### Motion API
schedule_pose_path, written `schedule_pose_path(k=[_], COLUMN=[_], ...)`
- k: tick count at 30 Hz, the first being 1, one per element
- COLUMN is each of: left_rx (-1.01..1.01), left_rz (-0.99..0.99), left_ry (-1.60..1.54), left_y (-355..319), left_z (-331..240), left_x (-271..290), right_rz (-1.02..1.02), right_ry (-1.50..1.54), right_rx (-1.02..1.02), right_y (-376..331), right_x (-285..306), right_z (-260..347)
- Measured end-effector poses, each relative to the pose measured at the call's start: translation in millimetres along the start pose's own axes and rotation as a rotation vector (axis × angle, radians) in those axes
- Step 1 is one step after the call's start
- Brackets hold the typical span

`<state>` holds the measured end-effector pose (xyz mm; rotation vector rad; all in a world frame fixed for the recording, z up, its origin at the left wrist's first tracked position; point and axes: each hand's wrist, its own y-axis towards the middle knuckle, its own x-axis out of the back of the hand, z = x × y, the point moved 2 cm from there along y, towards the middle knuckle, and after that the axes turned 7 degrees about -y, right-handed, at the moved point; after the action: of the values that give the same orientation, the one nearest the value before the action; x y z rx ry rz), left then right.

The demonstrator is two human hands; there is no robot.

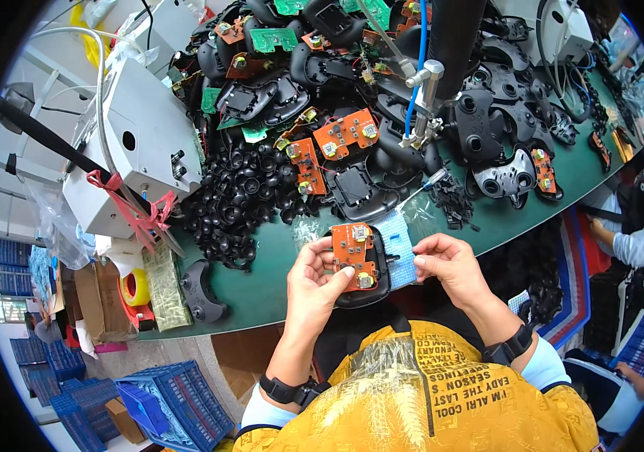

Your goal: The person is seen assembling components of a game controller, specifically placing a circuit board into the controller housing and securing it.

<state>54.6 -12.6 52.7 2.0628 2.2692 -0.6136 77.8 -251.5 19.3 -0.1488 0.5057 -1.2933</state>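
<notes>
My left hand (313, 280) is closed on a black game controller shell (379, 276) with an orange circuit board (352, 252) on it, the thumb lying on the board. Just right of the shell, my right hand (454, 270) has thumb and forefinger pinched together. Whatever they hold, if anything, is too small to make out. Between the hands lies a light blue textured cloth (399, 239), partly behind the shell, with a small dark piece on it.
Black thumbstick caps (235, 192) are heaped on the green table (261, 252) at left. Controller shells and circuit boards (348, 134) pile up behind. A metal fixture (429, 83) stands at the back. Assembled controllers (476, 124) and small black parts (454, 203) lie right; grey machine (141, 135) left.
</notes>
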Motion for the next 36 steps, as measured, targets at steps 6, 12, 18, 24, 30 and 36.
schedule_pose_path(k=[6,12,18,24,30,36], left_rx=[-0.116,-0.091,0.007,0.073,0.026,-0.048], left_rz=[0.051,-0.003,0.062,0.143,0.192,0.227], left_ry=[-0.006,-0.031,-0.142,0.028,0.173,0.213], left_y=[4,9,3,-12,-16,-15], left_z=[-13,-22,-11,-1,-7,-8], left_x=[-3,-6,-2,0,3,8], right_rz=[-0.001,-0.003,0.016,0.020,0.191,0.258], right_ry=[-0.016,-0.074,-0.250,-0.354,-0.303,-0.303], right_rx=[0.007,0.036,0.185,0.276,0.218,0.030], right_y=[1,0,7,8,9,9], right_x=[3,4,-8,-10,-24,-31], right_z=[5,3,22,17,24,18])
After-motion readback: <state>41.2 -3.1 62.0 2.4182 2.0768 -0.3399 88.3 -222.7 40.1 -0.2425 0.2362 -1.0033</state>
